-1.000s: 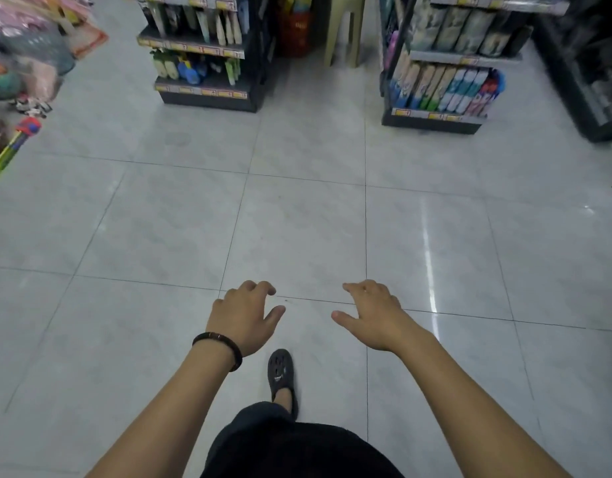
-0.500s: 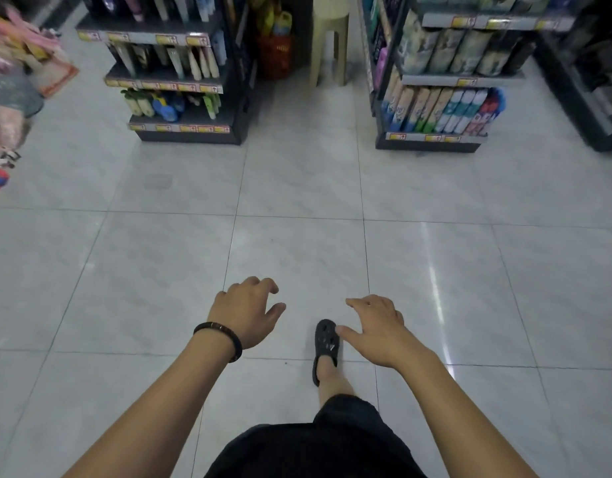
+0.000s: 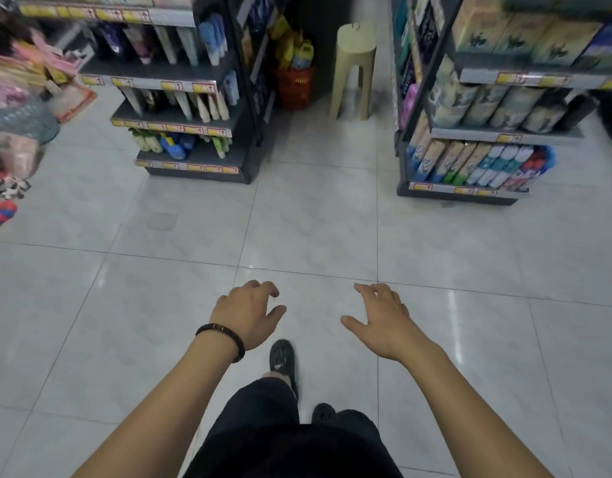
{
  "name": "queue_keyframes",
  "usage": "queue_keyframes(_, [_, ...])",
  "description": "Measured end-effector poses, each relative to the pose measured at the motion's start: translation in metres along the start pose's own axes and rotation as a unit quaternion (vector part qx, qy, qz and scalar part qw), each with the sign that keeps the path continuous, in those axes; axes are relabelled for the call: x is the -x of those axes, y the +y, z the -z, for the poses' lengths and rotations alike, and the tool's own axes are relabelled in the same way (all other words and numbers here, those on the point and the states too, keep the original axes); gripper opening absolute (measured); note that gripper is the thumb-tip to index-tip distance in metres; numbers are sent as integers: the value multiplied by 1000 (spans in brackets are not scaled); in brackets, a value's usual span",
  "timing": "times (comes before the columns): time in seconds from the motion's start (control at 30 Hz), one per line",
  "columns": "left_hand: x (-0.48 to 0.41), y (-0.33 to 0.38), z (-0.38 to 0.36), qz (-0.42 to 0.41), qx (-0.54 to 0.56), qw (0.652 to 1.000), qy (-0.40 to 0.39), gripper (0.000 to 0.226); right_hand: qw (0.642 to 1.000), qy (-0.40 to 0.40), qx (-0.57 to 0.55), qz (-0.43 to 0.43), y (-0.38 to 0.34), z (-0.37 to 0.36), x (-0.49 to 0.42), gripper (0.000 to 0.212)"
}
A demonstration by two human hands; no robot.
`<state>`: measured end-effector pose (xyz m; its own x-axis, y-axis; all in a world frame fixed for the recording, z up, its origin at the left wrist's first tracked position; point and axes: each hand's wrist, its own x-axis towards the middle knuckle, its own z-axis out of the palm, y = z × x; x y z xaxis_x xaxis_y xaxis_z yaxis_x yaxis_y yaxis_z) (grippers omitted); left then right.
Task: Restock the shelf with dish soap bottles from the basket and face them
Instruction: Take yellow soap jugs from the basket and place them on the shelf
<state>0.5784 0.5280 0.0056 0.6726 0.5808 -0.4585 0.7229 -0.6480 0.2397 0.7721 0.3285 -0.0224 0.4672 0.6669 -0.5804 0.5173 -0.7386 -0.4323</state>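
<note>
At the far centre of the floor, between two dark shelf units, a red basket (image 3: 294,88) stands on the tiles with yellow and blue bottles (image 3: 305,51) rising out of it. These are judged to be the dish soap stock. A pale stool (image 3: 354,60) stands just right of the basket.

Change noted: over the last second the shelf units and the basket have grown larger and slid lower in the view, and the dark shoe (image 3: 282,360) leading the stride has alternated. The person is walking toward the basket. The task is therefore judged to be at the approach stage, with no bottle lifted yet.

The left hand (image 3: 247,313), with a dark bracelet (image 3: 221,339) at the wrist, and the right hand (image 3: 380,322) are held out low and near, backs up. The fingers (image 3: 263,288) of both are loosely curled and spread, gripping nothing. Basket and bottles lie well apart from both hands, far ahead of them. Which shelf is to receive the bottles cannot be told.
</note>
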Motion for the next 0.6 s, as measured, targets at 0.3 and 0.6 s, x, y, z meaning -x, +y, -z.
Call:
queue_keyframes(0.3, [-217,-16,98,-14,29,999,-20,30,999,-22,34,-14,-47,114,-184,83])
queue_keyframes(0.6, [-423,10,210,-42,4,999,-14,35,999,-10,-2,-37,-73,249,-353,78])
